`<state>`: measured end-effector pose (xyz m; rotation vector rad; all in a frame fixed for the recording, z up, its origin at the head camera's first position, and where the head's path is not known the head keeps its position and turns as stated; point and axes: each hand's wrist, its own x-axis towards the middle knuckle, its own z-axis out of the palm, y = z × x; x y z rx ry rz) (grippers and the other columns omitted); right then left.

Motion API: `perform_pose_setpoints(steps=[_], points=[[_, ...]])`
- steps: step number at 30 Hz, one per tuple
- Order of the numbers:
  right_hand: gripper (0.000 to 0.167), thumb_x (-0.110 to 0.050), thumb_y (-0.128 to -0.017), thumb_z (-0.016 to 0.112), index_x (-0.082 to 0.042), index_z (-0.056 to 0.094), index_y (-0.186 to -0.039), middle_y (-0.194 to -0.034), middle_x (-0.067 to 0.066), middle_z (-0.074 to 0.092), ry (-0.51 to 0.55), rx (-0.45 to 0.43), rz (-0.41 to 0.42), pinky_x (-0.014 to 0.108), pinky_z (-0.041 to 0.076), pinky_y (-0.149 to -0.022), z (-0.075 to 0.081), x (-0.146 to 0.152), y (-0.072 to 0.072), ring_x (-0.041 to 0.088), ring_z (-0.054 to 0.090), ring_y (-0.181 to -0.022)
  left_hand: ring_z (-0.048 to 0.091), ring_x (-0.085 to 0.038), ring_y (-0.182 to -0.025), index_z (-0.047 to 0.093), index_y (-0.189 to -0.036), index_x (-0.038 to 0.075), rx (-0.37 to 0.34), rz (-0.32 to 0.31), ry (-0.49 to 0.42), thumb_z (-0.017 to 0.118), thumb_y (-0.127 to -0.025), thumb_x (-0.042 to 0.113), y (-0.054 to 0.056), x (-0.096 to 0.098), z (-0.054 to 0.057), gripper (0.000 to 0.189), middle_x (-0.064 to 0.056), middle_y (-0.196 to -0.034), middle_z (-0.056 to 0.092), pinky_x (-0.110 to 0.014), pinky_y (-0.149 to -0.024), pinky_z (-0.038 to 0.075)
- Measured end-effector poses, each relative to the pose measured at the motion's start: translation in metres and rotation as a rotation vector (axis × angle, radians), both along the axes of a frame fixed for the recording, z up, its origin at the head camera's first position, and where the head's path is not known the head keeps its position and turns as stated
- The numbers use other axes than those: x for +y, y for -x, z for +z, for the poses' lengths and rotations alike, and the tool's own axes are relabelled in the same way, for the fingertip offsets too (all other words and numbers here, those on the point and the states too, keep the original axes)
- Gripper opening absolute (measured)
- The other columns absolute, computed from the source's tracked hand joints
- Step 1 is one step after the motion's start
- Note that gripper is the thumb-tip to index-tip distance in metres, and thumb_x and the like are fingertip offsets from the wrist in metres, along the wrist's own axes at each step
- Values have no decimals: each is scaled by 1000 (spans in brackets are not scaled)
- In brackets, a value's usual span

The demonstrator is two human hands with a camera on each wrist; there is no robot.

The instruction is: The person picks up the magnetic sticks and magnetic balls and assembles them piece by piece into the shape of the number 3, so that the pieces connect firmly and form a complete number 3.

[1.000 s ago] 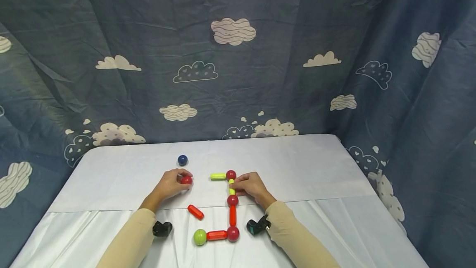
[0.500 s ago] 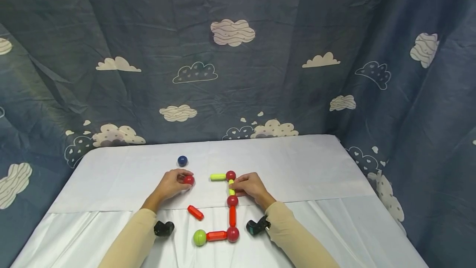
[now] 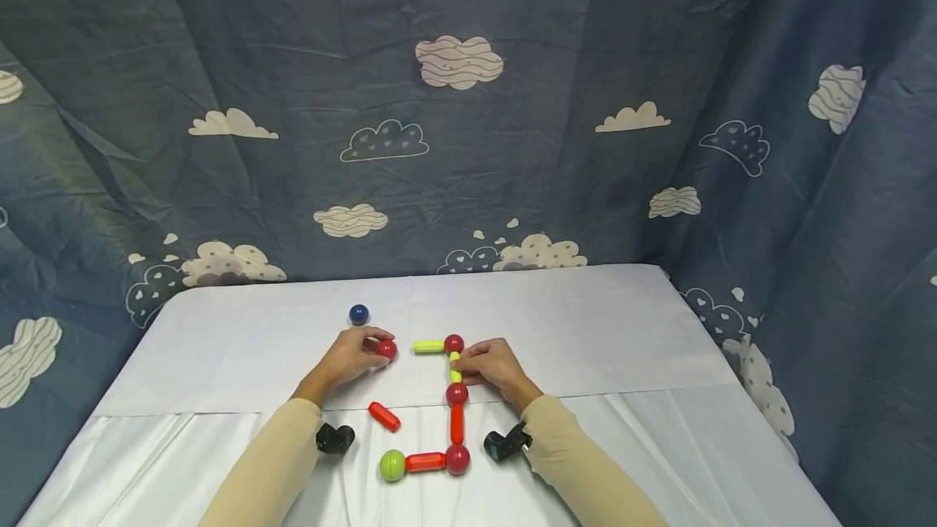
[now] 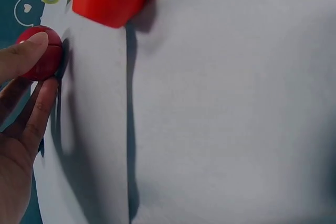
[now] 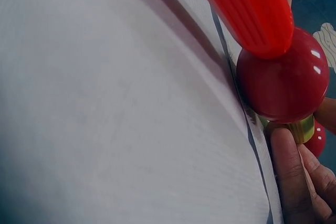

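Between thumb and fingers my left hand (image 3: 353, 354) pinches a red ball (image 3: 386, 350), also plain in the left wrist view. To its right, a yellow-green stick (image 3: 428, 346) points left from a red ball (image 3: 454, 344) at the top of a joined chain. My right hand (image 3: 494, 366) pinches the upright yellow-green stick (image 3: 455, 368) below that ball. Further down come another red ball (image 3: 457, 394), a red stick (image 3: 457, 424) and a red corner ball (image 3: 457, 459). From this corner a red stick (image 3: 425, 463) runs left to a green ball (image 3: 392, 466).
A loose red stick (image 3: 384, 416) lies left of the chain. Behind my left hand sits a dark blue ball (image 3: 359, 315). White cloth covers the table (image 3: 586, 324), and a dark curtain (image 3: 293, 88) with clouds hangs behind it.
My left hand has moved a little to the right with the red ball, closer to the sideways yellow-green stick. My right hand stays where it was on the upright stick.
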<state>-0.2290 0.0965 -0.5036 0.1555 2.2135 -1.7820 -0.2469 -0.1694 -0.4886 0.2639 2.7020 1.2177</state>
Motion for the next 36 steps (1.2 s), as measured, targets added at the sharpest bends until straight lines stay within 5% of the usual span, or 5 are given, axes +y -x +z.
perform_pose_setpoints(steps=[36], points=[[25,-10,-75,81,3,68,-93,-77,7,66,-33,-25,-18,27,55,-59,1,-1,1,12,64,-62,63,-21,-90,68,-111,2,-17,-41,28,77,-77,3,10,26,6,36,-9,-99,69,-38,-85,50]])
